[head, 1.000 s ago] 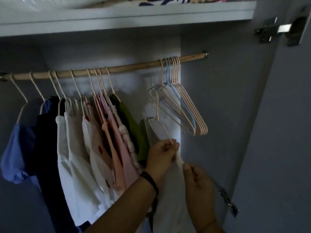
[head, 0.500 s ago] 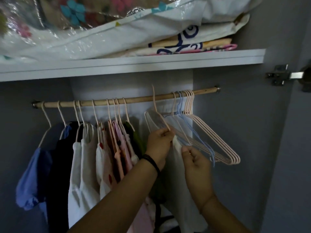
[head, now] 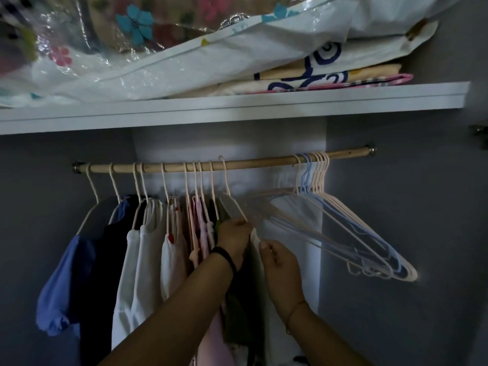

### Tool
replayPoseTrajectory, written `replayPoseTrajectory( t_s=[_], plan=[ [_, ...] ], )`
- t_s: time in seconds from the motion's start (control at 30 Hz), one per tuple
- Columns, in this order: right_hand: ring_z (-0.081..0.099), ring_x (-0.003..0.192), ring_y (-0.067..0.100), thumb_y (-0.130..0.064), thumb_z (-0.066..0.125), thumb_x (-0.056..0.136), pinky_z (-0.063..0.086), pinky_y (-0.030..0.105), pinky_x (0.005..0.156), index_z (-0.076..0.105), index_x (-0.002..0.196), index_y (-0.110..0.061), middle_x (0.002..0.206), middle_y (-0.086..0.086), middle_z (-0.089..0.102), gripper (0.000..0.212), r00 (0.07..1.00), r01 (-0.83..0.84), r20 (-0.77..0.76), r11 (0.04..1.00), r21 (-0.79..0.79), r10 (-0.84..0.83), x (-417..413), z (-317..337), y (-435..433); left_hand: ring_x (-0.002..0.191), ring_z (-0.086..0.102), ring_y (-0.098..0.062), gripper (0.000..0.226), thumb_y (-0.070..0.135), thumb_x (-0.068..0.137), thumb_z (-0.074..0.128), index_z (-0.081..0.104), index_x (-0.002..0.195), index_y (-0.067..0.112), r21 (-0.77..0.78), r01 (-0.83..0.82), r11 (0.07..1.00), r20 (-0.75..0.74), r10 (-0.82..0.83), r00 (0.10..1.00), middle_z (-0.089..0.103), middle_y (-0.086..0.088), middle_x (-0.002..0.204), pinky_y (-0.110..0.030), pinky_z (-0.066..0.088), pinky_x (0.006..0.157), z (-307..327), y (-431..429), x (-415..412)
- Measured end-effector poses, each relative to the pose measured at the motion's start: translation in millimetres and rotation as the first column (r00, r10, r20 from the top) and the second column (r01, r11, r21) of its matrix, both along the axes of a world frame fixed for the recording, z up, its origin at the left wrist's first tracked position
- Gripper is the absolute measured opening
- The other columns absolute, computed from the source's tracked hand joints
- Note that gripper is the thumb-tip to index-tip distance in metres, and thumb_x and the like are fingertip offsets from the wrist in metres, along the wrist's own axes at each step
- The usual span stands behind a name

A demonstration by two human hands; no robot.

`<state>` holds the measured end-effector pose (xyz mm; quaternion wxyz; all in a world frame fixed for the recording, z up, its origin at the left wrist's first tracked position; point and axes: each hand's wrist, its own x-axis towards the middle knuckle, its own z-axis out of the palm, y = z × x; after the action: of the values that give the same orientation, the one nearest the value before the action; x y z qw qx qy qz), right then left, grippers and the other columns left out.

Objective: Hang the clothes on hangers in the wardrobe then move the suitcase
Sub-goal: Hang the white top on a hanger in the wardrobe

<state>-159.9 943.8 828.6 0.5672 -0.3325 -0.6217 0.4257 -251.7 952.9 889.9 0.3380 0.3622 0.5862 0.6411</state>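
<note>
Shelf (head: 237, 104) runs above rod (head: 250, 162). On shelf: bagged bedding (head: 158, 62) at left, overlapping folded textiles (head: 330, 80) at right. Hung clothes (head: 148, 247) fill the rod's left half; empty hangers (head: 343, 220) are bunched at its right end. Between the two groups, below the rod: left hand (head: 232, 239) on a hanger (head: 226, 180), right hand (head: 280, 262) just beside it at a garment (head: 255, 235).

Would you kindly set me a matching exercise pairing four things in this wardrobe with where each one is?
Things:
1. blue garment
2. empty hangers
3. clear bedding bag
4. black band

Places:
A. on the shelf above the rod
B. round the wrist of the left hand
C. hanging farthest left on the rod
D. bunched at the rod's right end

Pairs: 1-C, 2-D, 3-A, 4-B.
</note>
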Motion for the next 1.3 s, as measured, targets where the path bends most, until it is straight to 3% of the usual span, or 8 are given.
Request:
replayPoseTrajectory(
  t_s=[0.13,0.27,0.4,0.57,0.67,0.83,1.07,1.3],
  plan=[
    [0.054,0.066,-0.005,-0.015,0.049,0.097,0.041,0.006,0.062,0.062,0.081,-0.015,0.075,-0.004,0.061,0.021,0.998,-0.046,0.032,0.999,0.0,0.046,-4,-4,-11,0.081,0.059,-0.028,0.026,-0.002,0.092,0.048,0.063,0.073,0.009,0.013,-0.004,1.0,-0.08,0.005,0.997,0.064,-0.015,0.084,-0.036,0.049,0.079,-12,-8,-9],
    [0.049,0.059,0.002,-0.014,0.05,0.096,0.039,0.01,0.057,0.061,0.083,-0.006,0.071,0.001,0.058,0.019,0.994,-0.094,0.056,0.996,-0.006,0.094,-4,-6,-18,0.081,0.058,-0.026,0.021,-0.003,0.092,0.048,0.06,0.08,0.009,0.065,0.023,0.998,-0.163,-0.012,0.987,0.062,-0.014,0.085,-0.033,0.049,0.077,-18,-15,-16],
    [0.053,0.069,-0.005,-0.018,0.052,0.095,0.041,0.005,0.065,0.058,0.088,-0.019,0.081,-0.004,0.06,0.01,0.99,-0.071,0.126,0.996,0.057,0.063,1,-7,-25,0.092,0.064,-0.027,0.02,-0.003,0.091,0.049,0.065,0.098,0.006,0.15,0.063,0.987,-0.241,-0.026,0.97,0.069,-0.012,0.096,-0.039,0.052,0.087,-18,-30,-15],
    [0.048,0.091,-0.001,-0.018,0.054,0.094,0.038,0.002,0.077,0.055,0.114,-0.017,0.1,-0.008,0.045,0.02,0.991,0.04,0.123,0.993,0.112,-0.054,-1,-7,-36,0.077,0.059,0.013,0.03,-0.003,0.093,0.051,0.058,0.096,0.025,0.239,0.067,0.969,-0.313,0.011,0.95,0.06,0.015,0.091,-0.007,0.047,0.073,-16,-72,-13],
    [0.048,0.093,0.002,-0.018,0.054,0.094,0.038,0.003,0.081,0.052,0.116,-0.019,0.109,-0.003,0.043,0.023,0.99,0.035,0.132,0.993,0.112,-0.05,-5,-5,-50,0.083,0.056,0.01,0.032,0.002,0.092,0.054,0.052,0.123,0.012,0.242,0.076,0.967,-0.39,0.025,0.921,0.056,0.014,0.099,-0.003,0.044,0.077,-21,-103,-20],
    [0.048,0.104,0.011,-0.017,0.056,0.093,0.037,0.004,0.082,0.051,0.121,-0.019,0.113,-0.002,0.044,0.028,0.988,0.003,0.154,0.987,0.161,-0.028,-13,-2,-84,0.093,0.056,0.007,0.039,0.01,0.09,0.06,0.051,0.128,0.017,0.134,0.161,0.978,-0.532,-0.067,0.844,0.059,0.01,0.107,-0.009,0.044,0.084,-40,-169,-36],
    [0.052,0.104,0.013,-0.012,0.061,0.089,0.044,0.023,0.094,0.055,0.114,-0.019,0.113,-0.003,0.046,0.027,0.961,-0.224,0.214,0.944,0.241,0.174,-26,1,-149,0.106,0.057,-0.001,0.043,0.028,0.084,0.067,0.051,0.123,0.032,0.013,0.075,0.997,-0.568,-0.054,0.821,0.064,0.013,0.111,-0.011,0.039,0.091,-85,-283,-44],
    [0.056,0.104,0.011,-0.017,0.067,0.085,0.04,0.008,0.084,0.053,0.121,-0.016,0.12,0.001,0.058,0.039,0.736,-0.624,0.403,0.776,0.094,0.544,-30,-57,-239,0.101,0.059,0.004,0.044,0.025,0.082,0.07,0.053,0.122,0.031,-0.057,-0.194,0.979,-0.521,0.137,0.843,0.067,0.011,0.106,-0.004,0.037,0.088,-146,-414,-10]
  ],
)
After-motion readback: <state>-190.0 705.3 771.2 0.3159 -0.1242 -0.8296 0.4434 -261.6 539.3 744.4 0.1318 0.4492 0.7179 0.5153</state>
